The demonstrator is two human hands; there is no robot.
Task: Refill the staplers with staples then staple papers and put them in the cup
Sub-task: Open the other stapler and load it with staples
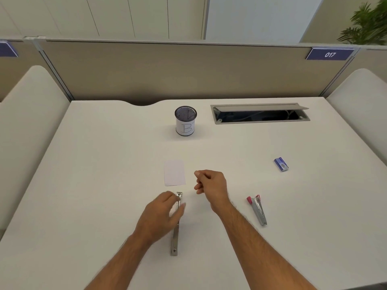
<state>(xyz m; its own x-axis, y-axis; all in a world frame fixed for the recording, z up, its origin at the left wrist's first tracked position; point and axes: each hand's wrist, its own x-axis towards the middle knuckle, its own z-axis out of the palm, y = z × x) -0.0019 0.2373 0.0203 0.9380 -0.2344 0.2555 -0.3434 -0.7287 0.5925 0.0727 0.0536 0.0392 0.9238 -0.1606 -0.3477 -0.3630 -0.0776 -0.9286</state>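
Left hand (161,214) grips the opened stapler (177,225), steadying it flat for loading. Right hand (211,185) hovers, fingers curled, whether pinching staples I cannot tell. Paper (174,173) lies just beyond, cup (185,120) farther back.

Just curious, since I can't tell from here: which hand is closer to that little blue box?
Right. The right hand hovers mid-desk, well left of the blue box; the left hand is farther off, on the silver stapler.

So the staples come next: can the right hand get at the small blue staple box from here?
Probably yes: the right hand holds nothing visible, and only bare white desk lies between it and the small blue staple box.
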